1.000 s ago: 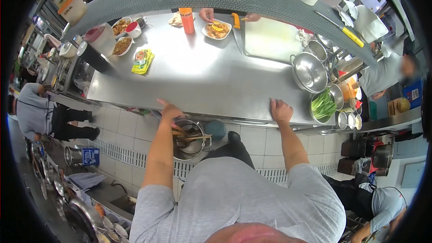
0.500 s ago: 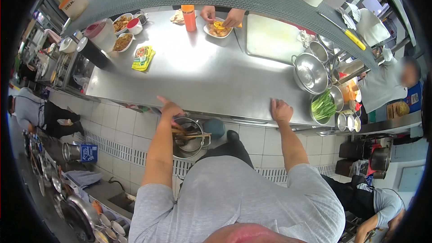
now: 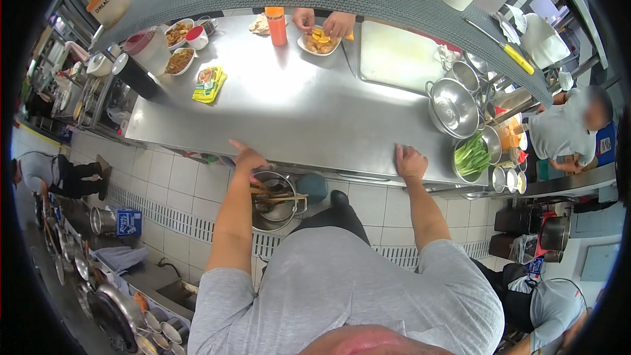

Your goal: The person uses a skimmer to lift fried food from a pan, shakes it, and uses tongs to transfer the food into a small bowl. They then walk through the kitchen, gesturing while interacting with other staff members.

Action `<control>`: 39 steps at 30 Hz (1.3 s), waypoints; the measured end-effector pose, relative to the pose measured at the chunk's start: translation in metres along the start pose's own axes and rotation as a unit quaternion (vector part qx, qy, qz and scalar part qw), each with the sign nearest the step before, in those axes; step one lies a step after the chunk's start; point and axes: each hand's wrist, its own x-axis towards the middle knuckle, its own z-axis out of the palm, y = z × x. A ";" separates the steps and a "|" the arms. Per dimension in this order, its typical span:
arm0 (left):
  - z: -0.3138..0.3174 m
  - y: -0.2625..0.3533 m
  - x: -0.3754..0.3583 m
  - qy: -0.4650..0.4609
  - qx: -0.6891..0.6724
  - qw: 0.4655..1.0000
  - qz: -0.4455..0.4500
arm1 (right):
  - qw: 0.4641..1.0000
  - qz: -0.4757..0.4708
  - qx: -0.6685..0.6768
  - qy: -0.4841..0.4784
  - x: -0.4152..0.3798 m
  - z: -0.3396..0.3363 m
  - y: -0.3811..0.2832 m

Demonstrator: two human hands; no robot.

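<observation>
Both hands, left hand point(image 3: 248, 157) and right hand point(image 3: 411, 161), rest with fingers spread, empty, on the steel counter's point(image 3: 296, 112) edge; a steel bowl point(image 3: 470, 156) nearby holds green leaves point(image 3: 471, 152).

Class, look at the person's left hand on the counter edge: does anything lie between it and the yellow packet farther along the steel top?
Nothing visible: bare counter separates the left hand from the yellow packet.

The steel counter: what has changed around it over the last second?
Across the counter, another person's hands let go of the orange-handled knife, now out of sight, and closed in over the white plate. The wearer's left hand and right hand stayed flat on the near edge, holding nothing. The orange bottle and yellow packet kept their places.
</observation>
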 end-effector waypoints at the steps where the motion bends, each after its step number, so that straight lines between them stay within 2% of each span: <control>1: 0.000 0.001 -0.001 0.003 0.008 1.000 0.000 | 1.000 0.000 0.002 -0.001 0.000 0.000 0.000; 9: 0.003 -0.004 0.008 0.002 -0.001 1.000 0.024 | 1.000 0.003 -0.001 -0.003 0.000 -0.003 -0.001; 18: 0.001 -0.002 0.011 -0.021 0.013 1.000 0.008 | 1.000 0.002 -0.001 -0.004 0.000 -0.002 -0.001; 24: 0.001 -0.004 0.006 -0.013 -0.004 1.000 0.020 | 1.000 0.000 -0.006 0.003 0.000 0.000 0.000; 29: -0.011 0.004 -0.030 -0.024 0.054 0.997 0.059 | 1.000 -0.003 0.002 0.009 0.000 0.001 0.001; 33: -0.006 0.001 -0.028 0.010 0.054 0.996 0.071 | 1.000 -0.004 0.002 0.013 0.000 0.001 0.001; 39: -0.008 0.000 -0.022 -0.016 0.032 0.997 0.063 | 1.000 -0.008 0.002 0.015 -0.001 -0.001 0.000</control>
